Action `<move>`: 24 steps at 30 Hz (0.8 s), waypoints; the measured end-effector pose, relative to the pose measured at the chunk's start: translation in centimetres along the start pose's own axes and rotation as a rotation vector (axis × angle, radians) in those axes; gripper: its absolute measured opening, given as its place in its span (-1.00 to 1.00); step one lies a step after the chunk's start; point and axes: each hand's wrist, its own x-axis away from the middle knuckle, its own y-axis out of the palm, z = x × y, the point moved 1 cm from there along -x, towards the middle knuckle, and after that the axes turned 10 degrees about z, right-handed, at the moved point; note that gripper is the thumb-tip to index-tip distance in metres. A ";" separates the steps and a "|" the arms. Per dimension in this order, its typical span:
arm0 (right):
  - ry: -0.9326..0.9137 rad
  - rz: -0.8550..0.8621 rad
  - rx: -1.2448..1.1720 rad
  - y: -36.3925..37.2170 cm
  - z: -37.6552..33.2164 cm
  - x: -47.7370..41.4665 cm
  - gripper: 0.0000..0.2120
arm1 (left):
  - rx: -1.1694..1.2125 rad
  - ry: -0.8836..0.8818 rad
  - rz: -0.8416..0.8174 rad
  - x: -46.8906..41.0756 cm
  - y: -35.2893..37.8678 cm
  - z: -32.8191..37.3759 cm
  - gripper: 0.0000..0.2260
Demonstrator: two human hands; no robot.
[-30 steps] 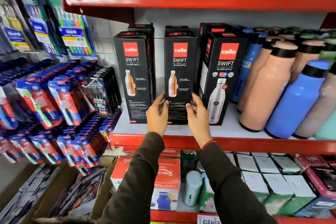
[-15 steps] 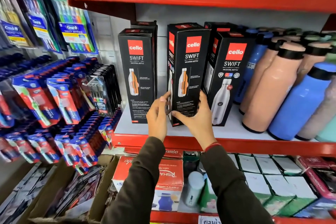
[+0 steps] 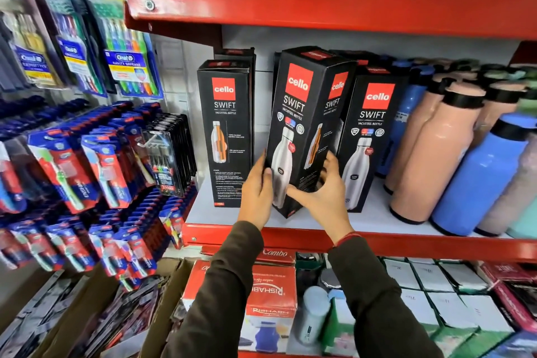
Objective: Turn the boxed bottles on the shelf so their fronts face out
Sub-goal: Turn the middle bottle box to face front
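- While both hands reach up from dark sleeves in the head view, the middle box (image 3: pixel 302 125) of three black boxed bottles on the shelf (image 3: pixel 290 237) is clasped near its lower end.
- It leans with its top to the right and one bottom corner pointing at the shelf edge, so two faces show: the one with a silver bottle picture toward the left, the one with an orange-striped bottle picture toward the right.
- Left hand (image 3: pixel 255 192): closed on the box's lower left edge, thumb lying on the silver-bottle face.
- Right hand (image 3: pixel 322 195): gripping the lower right side, thumb across the near corner, fingers spread up the right face.
- Left box (image 3: pixel 225 131) stands upright, apart from the held one, showing its orange-striped picture.
- Right box (image 3: pixel 369 139) stands upright just behind the right hand, showing a silver bottle picture.
- More black boxes stand farther back behind these three.
- Loose peach bottles (image 3: pixel 436 154) and a blue bottle (image 3: pixel 479 177) crowd the shelf's right part.
- Toothbrush packs (image 3: pixel 96 171) hang at far left, blurred.
- Below the shelf lie red cartons (image 3: pixel 270 288) and white-topped boxes (image 3: pixel 430 285).
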 end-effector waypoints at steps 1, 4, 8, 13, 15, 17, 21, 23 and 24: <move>-0.003 -0.024 0.008 -0.1 0.0 0.0 -0.10 | 0.005 -0.025 -0.014 -0.1 0.0 -0.1 -0.62; -0.010 -0.092 0.018 -0.4 0.4 -0.1 0.01 | 0.013 -0.050 -0.015 -0.2 -0.4 -0.2 -0.66; -0.014 -0.123 0.023 -0.5 0.6 -0.1 -0.10 | 0.020 -0.059 0.003 -0.1 -0.9 -0.4 -0.67; -0.033 -0.135 0.078 -0.1 0.9 -0.1 -0.25 | 0.018 -0.001 -0.009 -0.2 -0.8 0.0 -0.67; -0.045 -0.137 0.130 0.1 1.1 -0.2 -0.26 | -0.019 0.015 0.000 0.0 -0.6 0.0 -0.67; -0.055 -0.134 0.180 0.4 1.3 -0.4 -0.26 | -0.059 0.016 0.010 0.2 -0.2 -0.3 -0.67; -0.046 -0.151 0.257 0.9 1.7 -0.6 -0.26 | -0.117 0.005 0.044 0.4 0.2 -1.4 -0.68; -0.031 -0.161 0.266 1.1 1.8 -0.7 -0.26 | -0.134 -0.018 0.055 0.5 0.5 -1.5 -0.68; -0.030 -0.161 0.269 1.2 1.9 -0.7 -0.26 | -0.135 -0.027 0.056 0.6 0.5 -1.5 -0.68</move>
